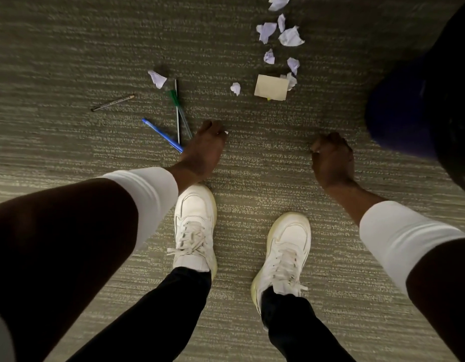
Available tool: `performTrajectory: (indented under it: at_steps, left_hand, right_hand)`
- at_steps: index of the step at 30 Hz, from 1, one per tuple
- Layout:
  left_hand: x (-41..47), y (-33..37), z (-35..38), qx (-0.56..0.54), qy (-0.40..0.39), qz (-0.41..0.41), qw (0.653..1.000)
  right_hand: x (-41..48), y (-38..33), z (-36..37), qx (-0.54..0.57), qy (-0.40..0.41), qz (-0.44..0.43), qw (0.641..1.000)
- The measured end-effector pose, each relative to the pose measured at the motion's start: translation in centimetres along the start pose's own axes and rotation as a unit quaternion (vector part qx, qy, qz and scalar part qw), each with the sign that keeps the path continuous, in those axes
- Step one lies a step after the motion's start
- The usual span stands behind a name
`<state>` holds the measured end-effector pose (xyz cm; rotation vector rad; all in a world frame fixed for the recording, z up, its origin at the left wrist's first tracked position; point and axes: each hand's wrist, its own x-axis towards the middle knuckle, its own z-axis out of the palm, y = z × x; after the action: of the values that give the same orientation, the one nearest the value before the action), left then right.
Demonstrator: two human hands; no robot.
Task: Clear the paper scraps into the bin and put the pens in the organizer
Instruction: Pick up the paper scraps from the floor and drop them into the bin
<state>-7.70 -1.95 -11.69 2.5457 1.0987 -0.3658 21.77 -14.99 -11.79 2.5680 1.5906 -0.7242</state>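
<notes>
Lying beyond both hands (209,146), pens (162,135), paper scraps (291,36)

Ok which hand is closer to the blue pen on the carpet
Left. The left hand hangs right at the near end of the blue pen, almost touching it. The right hand is well off to the pen's right.

open carpet (265,158) between both hands. pens (178,113) crowded ahead on the left, scraps (289,36) and card (271,88) ahead on the right, dark bin (422,105) blocking the right side.
</notes>
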Motion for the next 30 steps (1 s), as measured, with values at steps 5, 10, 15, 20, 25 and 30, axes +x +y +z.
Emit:
performTrajectory:
  at_steps: [5,10,15,20,25,30]
  left_hand:
    - [-0.5,2.4,-2.6,-0.039,-0.016,-0.037,0.998]
    - [-1.7,5.5,-5.9,-0.115,-0.008,-0.022,0.993]
    - [-1.3,9.7,-11.4,-0.23,0.051,-0.035,0.971]
    - [0.2,13.9,-17.3,-0.275,0.113,-0.04,0.954]
    - [1.9,19.2,-23.6,-0.293,0.156,-0.042,0.942]
    - [3.7,25.4,-27.7,-0.355,0.164,0.004,0.92]
  right_hand:
    - [-2.1,-1.5,-1.4,0.072,0.003,0.039,0.997]
    - [-5.1,-4.0,-4.5,0.153,0.023,0.012,0.988]
    - [-6.6,-5.8,-9.8,0.192,0.061,0.032,0.979]
    - [-7.6,-6.4,-16.9,0.214,0.107,0.057,0.969]
    - [-8.7,-5.6,-24.4,0.255,0.176,0.086,0.947]
    - [-9.5,-2.8,-30.2,0.332,0.22,0.159,0.904]
